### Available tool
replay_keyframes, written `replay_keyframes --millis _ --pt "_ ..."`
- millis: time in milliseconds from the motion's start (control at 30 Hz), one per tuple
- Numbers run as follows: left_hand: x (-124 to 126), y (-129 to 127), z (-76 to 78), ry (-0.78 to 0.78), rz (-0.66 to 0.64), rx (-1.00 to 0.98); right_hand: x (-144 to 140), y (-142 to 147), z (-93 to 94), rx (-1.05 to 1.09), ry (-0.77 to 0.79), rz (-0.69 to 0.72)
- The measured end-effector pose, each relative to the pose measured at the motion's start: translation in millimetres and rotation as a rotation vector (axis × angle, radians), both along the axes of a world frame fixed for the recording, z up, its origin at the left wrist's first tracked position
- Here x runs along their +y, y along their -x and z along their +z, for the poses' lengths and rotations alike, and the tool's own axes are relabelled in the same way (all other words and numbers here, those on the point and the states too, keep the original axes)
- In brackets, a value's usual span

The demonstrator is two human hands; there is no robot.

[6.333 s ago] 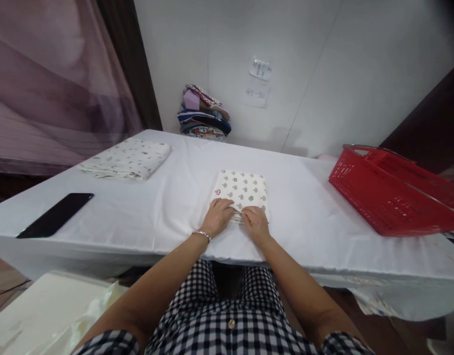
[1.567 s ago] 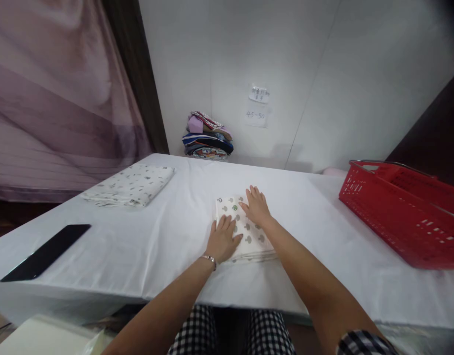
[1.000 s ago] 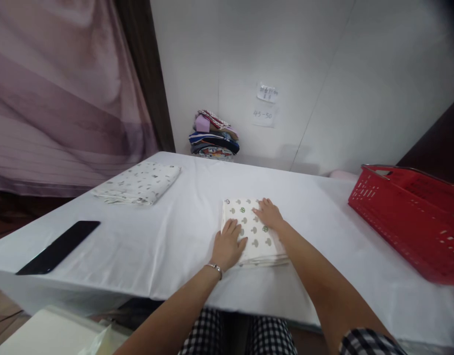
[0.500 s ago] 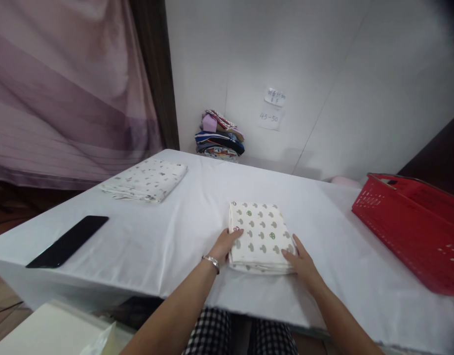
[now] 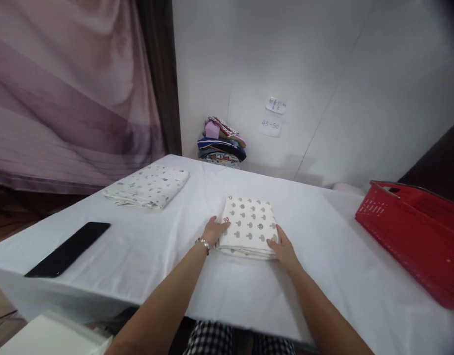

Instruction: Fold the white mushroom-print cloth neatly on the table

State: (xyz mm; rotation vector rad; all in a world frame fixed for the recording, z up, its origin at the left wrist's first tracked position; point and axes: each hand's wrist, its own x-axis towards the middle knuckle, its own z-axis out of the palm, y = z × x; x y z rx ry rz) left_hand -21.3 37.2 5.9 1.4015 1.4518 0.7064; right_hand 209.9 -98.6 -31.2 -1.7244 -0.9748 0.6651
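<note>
The bench point(image 5: 145, 246), draped in white, carried the same spread as before: the red basket point(image 5: 412, 236) at your right, the black phone point(image 5: 68, 249) near the left edge, and a second folded cloth point(image 5: 149, 185) at the far left, none of them moved. The stack of coloured fabrics point(image 5: 223, 143) sat against the back wall under the paper notes point(image 5: 273, 116).

What changed was your hold on the folded cloth with the mushroom print point(image 5: 247, 227). A moment earlier both palms were lying flat on top of it, pressing it down; by this moment they had slid off to its sides. Your left hand point(image 5: 214, 231) was at the near left corner, your right hand point(image 5: 284, 249) at the near right corner. The fingers of both were loosely spread and resting against the edges, touching the cloth, not closed around it.

The cloth itself lay flat in the middle of the bench, squared into a neat packet just ahead of you. Judging from that, the flattening looked finished and you had it bracketed between your hands, edges even.
</note>
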Motion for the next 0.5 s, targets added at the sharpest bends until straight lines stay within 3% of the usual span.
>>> replay_keyframes --millis 100,200,267,400,500 --pt "-16 11 -15.3 0.093 0.019 -0.107 -3 -5 2.9 -0.193 0.068 0.025" --pt "-30 15 -25.9 0.026 0.03 -0.122 -4 2 17.6 -0.547 0.06 0.031" --pt "-35 14 -30.5 -0.046 0.025 -0.112 4 17 31.4 -0.698 0.013 0.106" --pt "-38 11 -34.6 -0.153 0.01 -0.074 43 63 60.0 -0.797 -0.045 0.345" --pt "-40 11 -33.5 -0.186 0.009 -0.051 83 91 74.2 -0.859 -0.119 0.4"
